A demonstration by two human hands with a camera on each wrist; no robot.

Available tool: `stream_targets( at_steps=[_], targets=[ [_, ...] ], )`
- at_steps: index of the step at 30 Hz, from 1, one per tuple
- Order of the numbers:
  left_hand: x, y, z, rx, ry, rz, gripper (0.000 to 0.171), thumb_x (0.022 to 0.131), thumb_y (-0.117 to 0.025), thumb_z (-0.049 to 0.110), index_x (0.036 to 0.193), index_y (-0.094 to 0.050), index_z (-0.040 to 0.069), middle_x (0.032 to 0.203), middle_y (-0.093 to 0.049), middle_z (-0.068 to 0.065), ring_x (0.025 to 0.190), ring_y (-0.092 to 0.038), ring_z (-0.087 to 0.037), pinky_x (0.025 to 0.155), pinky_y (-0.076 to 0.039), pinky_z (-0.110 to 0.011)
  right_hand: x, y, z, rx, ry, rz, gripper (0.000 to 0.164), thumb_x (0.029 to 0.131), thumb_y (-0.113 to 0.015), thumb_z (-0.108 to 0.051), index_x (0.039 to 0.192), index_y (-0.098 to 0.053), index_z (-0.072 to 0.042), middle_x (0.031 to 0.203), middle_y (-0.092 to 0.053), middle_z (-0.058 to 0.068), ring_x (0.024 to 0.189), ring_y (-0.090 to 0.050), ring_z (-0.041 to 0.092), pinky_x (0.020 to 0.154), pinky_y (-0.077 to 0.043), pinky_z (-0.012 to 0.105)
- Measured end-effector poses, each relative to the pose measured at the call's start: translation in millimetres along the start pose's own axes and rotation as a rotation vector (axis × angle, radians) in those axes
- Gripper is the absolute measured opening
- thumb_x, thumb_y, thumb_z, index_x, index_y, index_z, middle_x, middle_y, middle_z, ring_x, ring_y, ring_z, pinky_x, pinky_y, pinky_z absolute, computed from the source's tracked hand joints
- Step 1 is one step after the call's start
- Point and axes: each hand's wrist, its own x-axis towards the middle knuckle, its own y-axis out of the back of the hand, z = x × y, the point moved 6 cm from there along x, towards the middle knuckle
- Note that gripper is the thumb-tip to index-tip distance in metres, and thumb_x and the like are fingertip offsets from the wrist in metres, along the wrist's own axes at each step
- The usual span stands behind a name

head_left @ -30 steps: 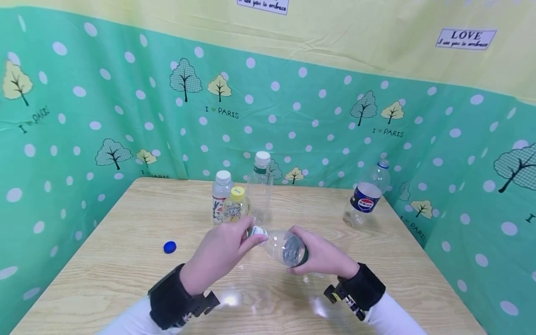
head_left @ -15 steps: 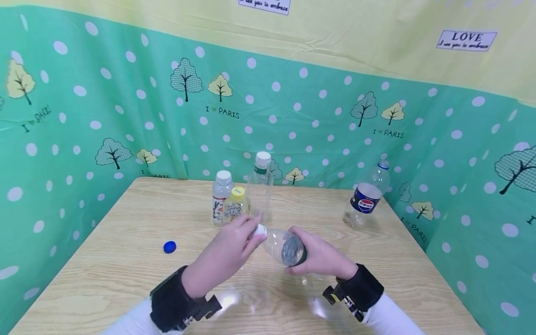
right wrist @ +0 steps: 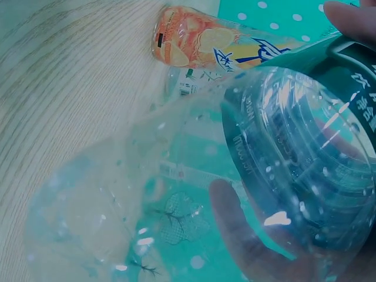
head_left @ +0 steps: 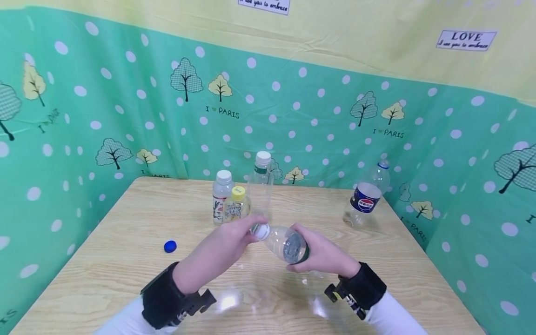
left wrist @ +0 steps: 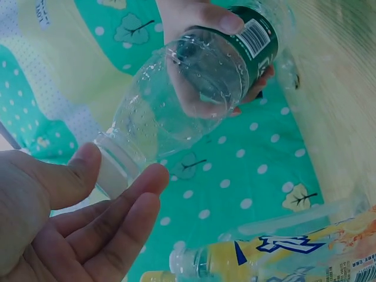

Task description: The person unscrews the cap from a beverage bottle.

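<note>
A clear plastic bottle (head_left: 279, 242) with a green label (left wrist: 257, 41) lies tilted in the air between both hands, its capped neck toward the left. My right hand (head_left: 320, 251) grips it around the label near the base. At the other end, my left hand (head_left: 232, 237) has thumb and fingers on either side of the white cap (left wrist: 114, 167), which is still on the neck. In the right wrist view the clear bottle wall (right wrist: 176, 153) fills most of the picture, with fingers seen through it.
Behind the left hand stand a white-capped bottle (head_left: 218, 202), a yellow-capped bottle (head_left: 236, 209) and a tall clear bottle (head_left: 260, 190). A Pepsi bottle (head_left: 365, 197) stands at the back right. A blue cap (head_left: 170, 246) lies on the wooden table (head_left: 125, 260) at left.
My left hand has turned and shifted at the neck, so more of the white cap shows. The right hand keeps its grip on the bottle, nearly in place.
</note>
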Motion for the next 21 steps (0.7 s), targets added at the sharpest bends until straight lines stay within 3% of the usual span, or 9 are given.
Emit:
stream_targets(
  at_steps=[4, 8, 13, 21],
  targets=[
    [-0.4, -2.8, -2.4, 0.076, 0.036, -0.001, 0.033, 0.087, -0.07, 0.018, 0.115, -0.058, 0.005, 0.09, -0.07, -0.004, 0.075, -0.068, -0.014, 0.066, -0.057, -0.023, -0.3, -0.5, 1.0, -0.013, -0.004, -0.006, 0.065, 0.067, -0.088, -0.026, 0.118, -0.049, -0.018, 0.104, -0.062, -0.006, 0.091, -0.061, 0.012, 0.082, -0.055, 0.041],
    [-0.9, -6.5, -5.2, 0.153, 0.1, 0.001, 0.033, 0.089, -0.067, 0.029, 0.108, -0.058, 0.004, 0.065, -0.057, 0.002, 0.052, -0.052, -0.008, 0.05, -0.051, -0.023, 0.2, -1.1, 3.4, -0.04, -0.015, -0.012, 0.067, 0.067, -0.088, -0.029, 0.119, -0.048, -0.019, 0.104, -0.061, -0.007, 0.091, -0.06, 0.01, 0.08, -0.055, 0.035],
    [-1.1, -8.0, -6.4, 0.199, 0.172, -0.019, 0.032, 0.093, -0.06, 0.036, 0.1, -0.055, 0.005, 0.054, -0.037, 0.007, 0.044, -0.039, -0.006, 0.04, -0.036, -0.021, 1.2, -1.5, 4.9, -0.063, -0.02, -0.013, 0.069, 0.067, -0.087, -0.031, 0.121, -0.047, -0.019, 0.104, -0.061, -0.007, 0.09, -0.06, 0.009, 0.078, -0.053, 0.027],
    [-0.1, -5.8, -5.1, 0.267, 0.161, 0.027, 0.034, 0.094, -0.06, 0.04, 0.077, -0.051, 0.012, 0.051, -0.027, 0.01, 0.041, -0.031, -0.005, 0.037, -0.026, -0.02, 0.9, -3.2, 1.1, -0.053, 0.0, -0.025, 0.067, 0.066, -0.088, -0.025, 0.12, -0.049, -0.018, 0.102, -0.061, -0.009, 0.088, -0.06, 0.007, 0.079, -0.053, 0.028]
  ],
)
